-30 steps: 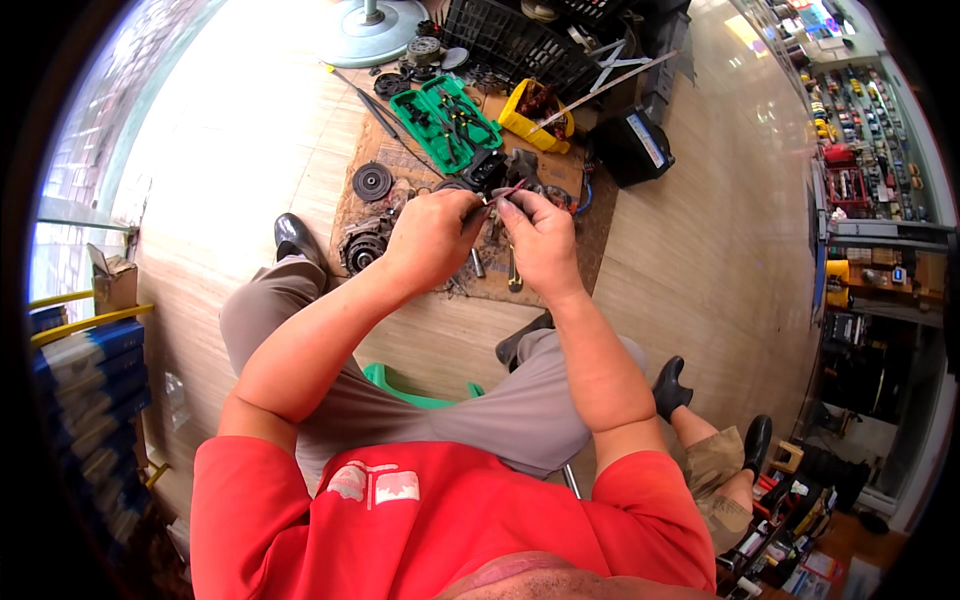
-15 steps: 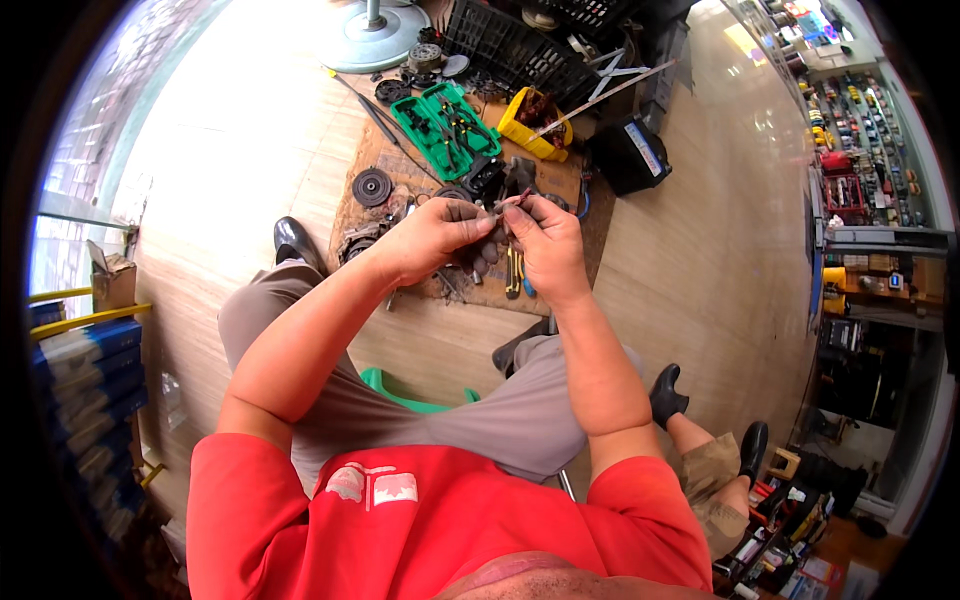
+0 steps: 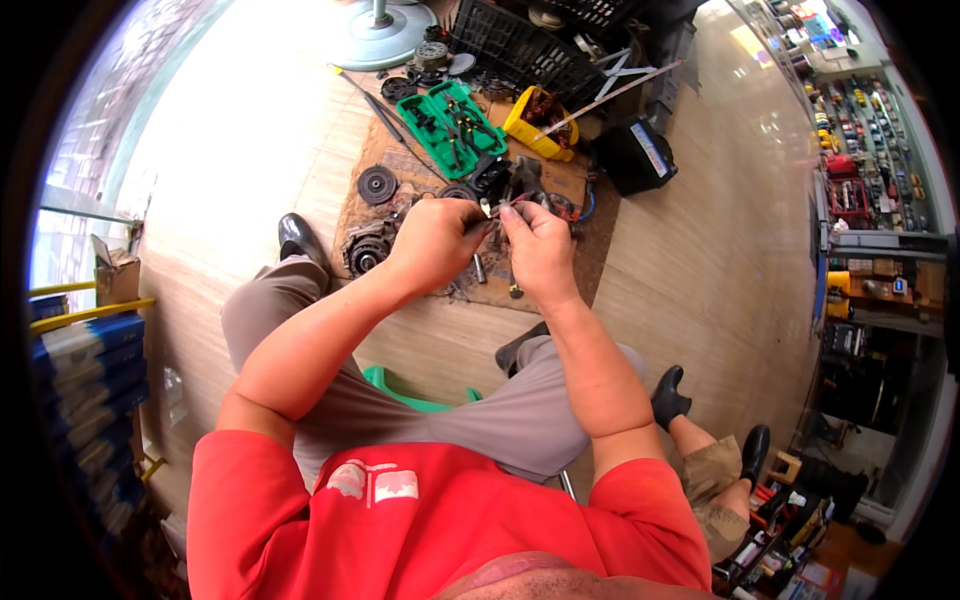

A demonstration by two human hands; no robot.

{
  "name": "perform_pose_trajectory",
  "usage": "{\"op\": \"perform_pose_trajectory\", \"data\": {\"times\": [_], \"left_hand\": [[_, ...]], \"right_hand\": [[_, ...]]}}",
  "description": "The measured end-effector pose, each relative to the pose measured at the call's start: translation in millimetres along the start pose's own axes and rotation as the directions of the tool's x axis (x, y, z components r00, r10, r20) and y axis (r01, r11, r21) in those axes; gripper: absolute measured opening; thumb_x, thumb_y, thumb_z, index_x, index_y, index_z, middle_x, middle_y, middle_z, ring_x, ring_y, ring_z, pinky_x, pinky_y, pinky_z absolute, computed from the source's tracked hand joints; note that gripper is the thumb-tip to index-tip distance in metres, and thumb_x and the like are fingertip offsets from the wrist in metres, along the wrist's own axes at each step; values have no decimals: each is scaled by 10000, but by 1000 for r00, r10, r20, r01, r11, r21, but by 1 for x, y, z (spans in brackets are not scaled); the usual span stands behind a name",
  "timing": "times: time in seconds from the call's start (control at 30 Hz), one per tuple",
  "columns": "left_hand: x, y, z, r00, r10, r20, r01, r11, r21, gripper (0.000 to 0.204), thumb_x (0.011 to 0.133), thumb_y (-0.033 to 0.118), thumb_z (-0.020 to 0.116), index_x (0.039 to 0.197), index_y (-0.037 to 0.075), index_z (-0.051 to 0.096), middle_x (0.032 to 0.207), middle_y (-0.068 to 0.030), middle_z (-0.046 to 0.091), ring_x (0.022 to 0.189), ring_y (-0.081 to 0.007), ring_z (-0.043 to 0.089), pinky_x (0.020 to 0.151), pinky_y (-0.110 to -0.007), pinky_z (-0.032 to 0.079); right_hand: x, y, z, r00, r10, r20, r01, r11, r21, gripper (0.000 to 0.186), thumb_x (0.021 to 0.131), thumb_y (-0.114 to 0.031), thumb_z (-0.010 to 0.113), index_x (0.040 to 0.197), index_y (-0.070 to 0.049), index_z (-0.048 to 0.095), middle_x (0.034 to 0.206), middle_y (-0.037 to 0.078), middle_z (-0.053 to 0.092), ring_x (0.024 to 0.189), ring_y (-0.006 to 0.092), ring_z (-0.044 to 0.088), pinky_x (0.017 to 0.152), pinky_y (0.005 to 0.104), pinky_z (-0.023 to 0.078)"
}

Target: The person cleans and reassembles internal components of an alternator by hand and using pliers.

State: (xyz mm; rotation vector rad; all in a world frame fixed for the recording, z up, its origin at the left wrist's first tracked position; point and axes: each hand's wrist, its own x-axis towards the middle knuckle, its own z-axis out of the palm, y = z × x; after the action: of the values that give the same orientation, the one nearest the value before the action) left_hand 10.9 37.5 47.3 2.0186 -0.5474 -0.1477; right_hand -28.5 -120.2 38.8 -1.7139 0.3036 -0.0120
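Observation:
Over the brown board on the floor, both of my hands meet with pinched fingers. My right hand grips a thin, dark reddish wire between thumb and forefinger. My left hand is closed just beside it, its fingers mostly turned from view. A small whitish bit shows at its fingertips; I cannot make out what it belongs to. Beneath the hands lie greasy metal parts, partly hidden. A round dark coil-shaped part and a motor-like metal part lie left of the hands.
Beyond the hands stand an open green tool case, a yellow container with copper-coloured parts, a black battery and a black crate. A fan base stands far left. Another person's leg is at right.
My left hand has rolled over so its back faces up and its thumb is hidden. The whitish bit has come into view. My right hand has shifted slightly left and down.

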Motion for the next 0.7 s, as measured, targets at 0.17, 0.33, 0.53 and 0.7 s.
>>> {"op": "perform_pose_trajectory", "data": {"times": [0.17, 0.33, 0.53, 0.7], "left_hand": [[-1, -7, 6, 998, 59, -28, -57, 996, 66, 185, 854, 153, 672, 891, -28, 689, 733, -152, 663, 638, -238, 644, 616, -342, 497], [8, -7, -9, 904, -249, 348, 400, 781, -479, 253, 897, 201, 637, 924, -47, 684, 699, -92, 651, 649, -118, 564, 623, -314, 480], [7, -4, -8, 956, -228, 184, 273, 922, -273, 257, 906, 192, 629, 971, -52, 677, 766, -113, 673, 690, -125, 597, 663, -307, 489], [0, 1, -3, 993, -116, 14, 117, 980, -159, 228, 884, 168, 648, 974, -39, 680, 774, -185, 664, 674, -205, 640, 646, -339, 496]], "right_hand": [[-2, -6, 3, 1000, 18, -1, -18, 997, 72, 177, 951, -131, 582, 853, 8, 631, 667, -40, 546, 616, 34, 434, 531, 239, 376], [-1, -12, -5, 997, -27, 77, 10, 979, 205, 160, 957, -131, 577, 901, 1, 647, 727, -31, 585, 690, 32, 485, 615, 214, 416], [2, -6, -5, 996, -82, 47, 80, 995, 54, 161, 941, -130, 605, 949, 21, 660, 798, -10, 645, 747, 40, 526, 670, 217, 446], [0, -6, 0, 982, -187, 5, 187, 982, 24, 144, 927, -112, 620, 935, 25, 664, 787, -11, 651, 726, 40, 522, 658, 216, 444]]}}
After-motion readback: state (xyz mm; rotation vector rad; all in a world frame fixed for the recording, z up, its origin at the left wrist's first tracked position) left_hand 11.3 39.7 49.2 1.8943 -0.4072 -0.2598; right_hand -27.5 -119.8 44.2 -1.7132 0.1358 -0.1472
